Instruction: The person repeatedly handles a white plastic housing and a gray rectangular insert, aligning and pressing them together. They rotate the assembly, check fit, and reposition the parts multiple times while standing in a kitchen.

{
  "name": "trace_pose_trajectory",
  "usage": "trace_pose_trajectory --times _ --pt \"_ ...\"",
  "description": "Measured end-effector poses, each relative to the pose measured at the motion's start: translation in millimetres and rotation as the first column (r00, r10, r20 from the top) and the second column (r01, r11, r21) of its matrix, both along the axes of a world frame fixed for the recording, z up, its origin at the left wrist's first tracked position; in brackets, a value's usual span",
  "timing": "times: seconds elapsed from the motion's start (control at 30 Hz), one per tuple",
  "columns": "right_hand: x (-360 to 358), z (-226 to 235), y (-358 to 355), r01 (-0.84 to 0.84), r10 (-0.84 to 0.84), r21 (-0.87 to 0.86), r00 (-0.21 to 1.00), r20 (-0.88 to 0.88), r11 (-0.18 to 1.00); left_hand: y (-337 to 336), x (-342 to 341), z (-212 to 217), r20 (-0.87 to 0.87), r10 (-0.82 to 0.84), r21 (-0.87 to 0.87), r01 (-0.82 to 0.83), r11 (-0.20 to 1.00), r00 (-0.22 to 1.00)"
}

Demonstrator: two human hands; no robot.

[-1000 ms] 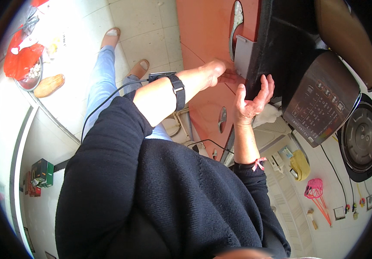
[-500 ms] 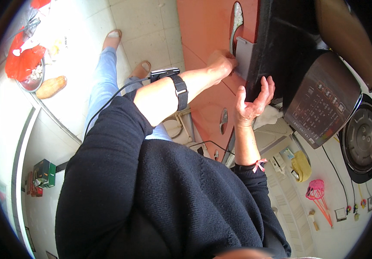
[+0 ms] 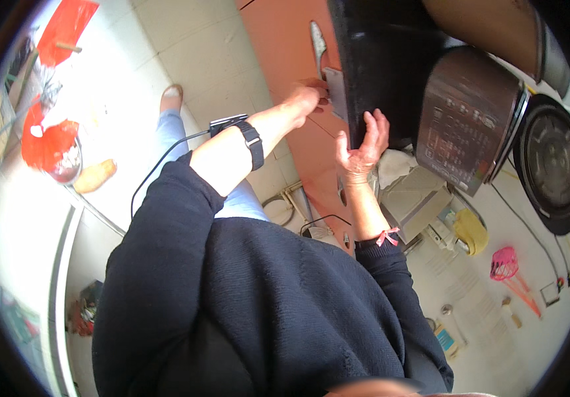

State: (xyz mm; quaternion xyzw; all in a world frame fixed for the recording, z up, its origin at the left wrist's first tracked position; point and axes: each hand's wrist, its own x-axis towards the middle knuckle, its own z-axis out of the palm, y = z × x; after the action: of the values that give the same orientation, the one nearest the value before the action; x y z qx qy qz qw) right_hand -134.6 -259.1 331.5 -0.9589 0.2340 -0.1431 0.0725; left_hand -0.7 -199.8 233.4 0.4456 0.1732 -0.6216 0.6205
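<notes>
My left hand [image 3: 306, 99], with a black strap on its forearm, is at the orange cabinet front [image 3: 281, 59]. Its fingers are curled at the near edge of a flat grey panel [image 3: 336, 94], which lies against the cabinet front by the black counter's edge; the fingertips are partly hidden. A slim cut-out handle [image 3: 318, 49] shows just beyond the panel. My right hand [image 3: 362, 151], a pink ribbon at its wrist, is held at the edge of the black counter [image 3: 387, 66]. Its fingers are spread and it holds nothing.
A dark appliance with a control panel [image 3: 467, 119] stands on the counter, beside a round black lid [image 3: 549, 165]. A white cloth [image 3: 396, 167] and a yellow cloth [image 3: 471, 231] lie nearer. Red bags [image 3: 50, 142] and a bowl [image 3: 70, 165] are on the left.
The whole view has shifted, bringing more of the left side into sight. My left hand stays at the grey panel, and my right hand stays spread at the counter edge.
</notes>
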Motion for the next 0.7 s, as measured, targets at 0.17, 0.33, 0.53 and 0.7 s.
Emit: trace_pose_trajectory --times 0.17,0.33,0.53,0.7 --pt "6.1 2.2 0.4 0.077 -0.077 0.011 0.997 0.021 0.997 -1.8 31.4 -2.0 -0.051 -0.053 -0.038 0.051 0.998 0.997" --pt "5.7 10.3 4.4 0.158 -0.16 0.093 0.987 0.007 0.983 25.1 42.6 -15.5 -0.06 -0.129 0.032 0.131 0.991 0.99" --pt "1.5 23.1 5.1 0.136 -0.153 0.185 0.985 0.082 0.973 94.9 37.9 -25.2 -0.057 -0.156 0.201 0.165 0.966 0.986" --pt "-74.1 58.1 5.9 0.234 -0.34 0.33 0.887 0.314 0.914 150.2 10.1 -23.1 -0.098 -0.159 0.243 0.179 0.953 0.982"
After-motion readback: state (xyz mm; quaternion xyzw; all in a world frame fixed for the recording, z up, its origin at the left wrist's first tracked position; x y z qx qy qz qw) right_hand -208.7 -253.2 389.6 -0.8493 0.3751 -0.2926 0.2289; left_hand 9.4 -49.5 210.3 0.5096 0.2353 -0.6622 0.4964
